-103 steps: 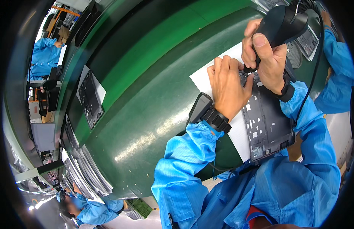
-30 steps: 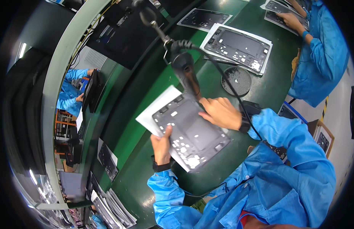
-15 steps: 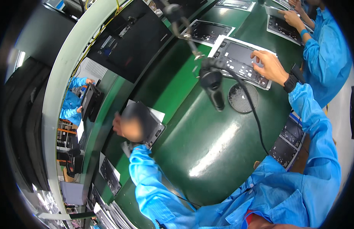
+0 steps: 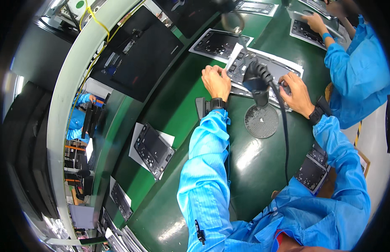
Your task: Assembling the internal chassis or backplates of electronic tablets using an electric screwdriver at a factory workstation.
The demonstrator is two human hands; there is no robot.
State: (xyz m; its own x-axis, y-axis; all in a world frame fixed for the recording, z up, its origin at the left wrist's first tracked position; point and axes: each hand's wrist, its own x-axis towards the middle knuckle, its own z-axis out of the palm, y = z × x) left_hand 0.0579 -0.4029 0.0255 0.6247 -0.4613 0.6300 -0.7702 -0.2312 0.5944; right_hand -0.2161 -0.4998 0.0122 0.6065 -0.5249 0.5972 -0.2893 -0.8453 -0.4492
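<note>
A flat dark casing panel [image 4: 277, 67] with small white pieces lies over a white sheet [image 4: 234, 58], whose left corner stands up. My left hand [image 4: 216, 82] is closed at that corner, fingertips pinching the sheet's edge. At the panel's right end my right hand [image 4: 298, 93] has its fingers curled round the near edge; its fingertips are partly hidden. Another panel edge shows underneath, toward me. A black hanging tool [image 4: 257, 84] with a coiled cord covers part of the panel between my hands. Just nearer than the panel lies a round grey dish with a gridded surface [image 4: 261, 122].
Another panel on paper [image 4: 153, 149] lies to the left on the green table [image 4: 190, 168]. Beyond my hands is a further panel [image 4: 220, 44]. A co-worker's hand [image 4: 316, 24] works at far right. The tool's black cable [image 4: 286, 147] hangs down near my right forearm.
My left hand has moved from the left panel, right and away, to the sheet's corner, which now stands up. My right hand has dropped from above the panel to its near right edge.
</note>
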